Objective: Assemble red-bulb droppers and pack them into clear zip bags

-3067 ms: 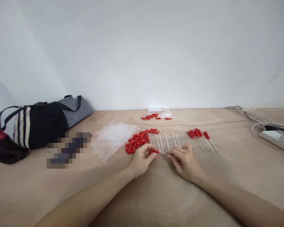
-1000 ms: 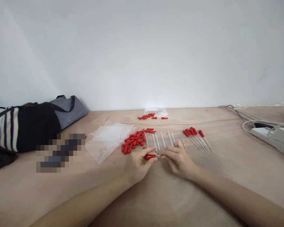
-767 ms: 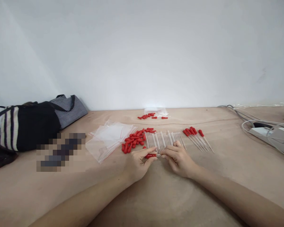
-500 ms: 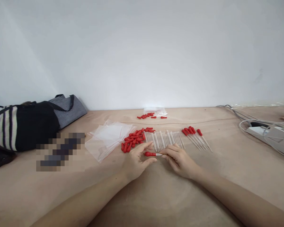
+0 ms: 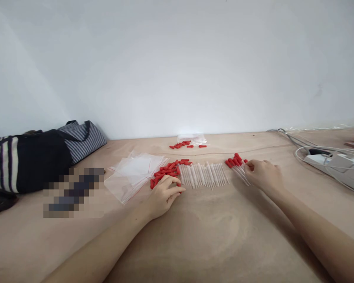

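My left hand (image 5: 165, 196) is at the near edge of a pile of red rubber bulbs (image 5: 168, 169), its fingers curled round one bulb (image 5: 179, 185) that shows partly between them. Over on the right, my right hand (image 5: 261, 175) pinches a dropper; its fingers cover most of it. Finished droppers (image 5: 237, 167) with red bulbs and clear stems lie fanned out just left of those fingers. Between the hands, a row of clear glass tubes (image 5: 205, 175) lies side by side on the wooden table (image 5: 200, 236).
Clear zip bags (image 5: 135, 171) overlap left of the bulbs. Farther back lie more red bulbs (image 5: 179, 144) and a small clear bag (image 5: 191, 138). A striped cloth bag (image 5: 82, 141) and a blurred dark item (image 5: 76, 190) occupy the left. A white power strip (image 5: 336, 167) with cables stands right.
My right hand has carried the dropper rightward to the finished ones. My left hand has let go of that dropper's bulb side and moved back left to the bulb pile.
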